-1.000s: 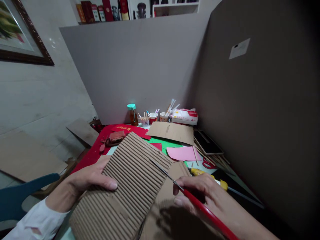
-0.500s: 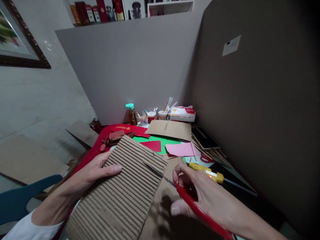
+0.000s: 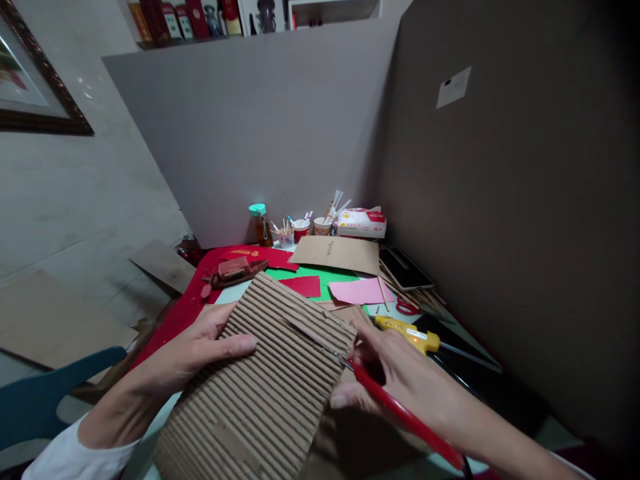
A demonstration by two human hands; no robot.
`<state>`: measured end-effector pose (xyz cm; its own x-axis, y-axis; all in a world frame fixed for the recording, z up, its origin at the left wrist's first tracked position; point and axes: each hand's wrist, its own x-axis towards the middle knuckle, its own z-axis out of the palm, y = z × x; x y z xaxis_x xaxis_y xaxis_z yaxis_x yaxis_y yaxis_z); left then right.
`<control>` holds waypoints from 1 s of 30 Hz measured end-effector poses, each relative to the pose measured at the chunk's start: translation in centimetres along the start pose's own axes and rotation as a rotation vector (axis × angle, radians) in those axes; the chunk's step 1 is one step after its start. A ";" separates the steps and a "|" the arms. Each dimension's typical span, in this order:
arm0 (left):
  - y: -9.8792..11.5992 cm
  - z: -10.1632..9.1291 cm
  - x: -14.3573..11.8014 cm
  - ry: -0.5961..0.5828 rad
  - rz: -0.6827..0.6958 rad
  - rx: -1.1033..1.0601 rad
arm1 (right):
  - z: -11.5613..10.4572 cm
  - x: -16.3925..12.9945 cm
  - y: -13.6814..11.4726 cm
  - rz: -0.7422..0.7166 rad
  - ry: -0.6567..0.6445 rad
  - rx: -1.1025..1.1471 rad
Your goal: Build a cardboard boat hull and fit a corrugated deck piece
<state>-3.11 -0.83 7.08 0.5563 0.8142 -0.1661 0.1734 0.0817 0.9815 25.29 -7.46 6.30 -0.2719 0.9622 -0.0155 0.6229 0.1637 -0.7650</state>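
My left hand [image 3: 215, 343] grips a ridged sheet of corrugated cardboard [image 3: 270, 387], thumb on the ribbed face, other fingers mostly hidden. The sheet tilts up toward me. At its right edge my right hand [image 3: 395, 373] is closed around red-handled scissors [image 3: 400, 410]. One dark blade lies across the ribs near the upper right corner; a second blade is not visible. My right index finger is close to that corner, and the thumb is below the handle. Behind my right hand lies a yellow glue gun [image 3: 407, 333] with a small orange light.
Beyond the sheet lie pink paper [image 3: 360, 291], red paper [image 3: 303, 287], a flat cardboard piece [image 3: 335, 253] and a brown model boat [image 3: 235, 270]. Farther back stand a bottle [image 3: 261, 227], cups [image 3: 301, 230] and a tissue pack [image 3: 363, 223]. Red scissors [image 3: 407, 307] rest at right; grey panels [image 3: 250, 133] enclose the table.
The cardboard has shifted right and its corner is now by my right fingers. The scissors' joint is closer to the sheet's edge. The whole view has shifted slightly.
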 end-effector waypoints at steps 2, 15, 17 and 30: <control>0.0 0.0 -0.2 -0.012 0.006 0.030 | 0.3 0.0 0.3 -0.004 -0.008 0.029; -0.4 0.5 -0.7 -0.049 -0.032 0.068 | -0.7 -0.5 0.1 -0.094 -0.078 0.108; -0.3 0.9 -0.4 -0.072 -0.015 0.066 | -0.6 -0.6 0.1 -0.093 -0.084 0.097; 0.0 2.1 0.1 -0.117 -0.067 0.016 | 0.3 -0.5 0.7 -0.120 0.055 0.058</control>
<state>-1.40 -1.96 6.83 0.6338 0.7346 -0.2420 0.2257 0.1236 0.9663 25.61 -7.90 5.58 -0.2999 0.9473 0.1121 0.5447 0.2665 -0.7952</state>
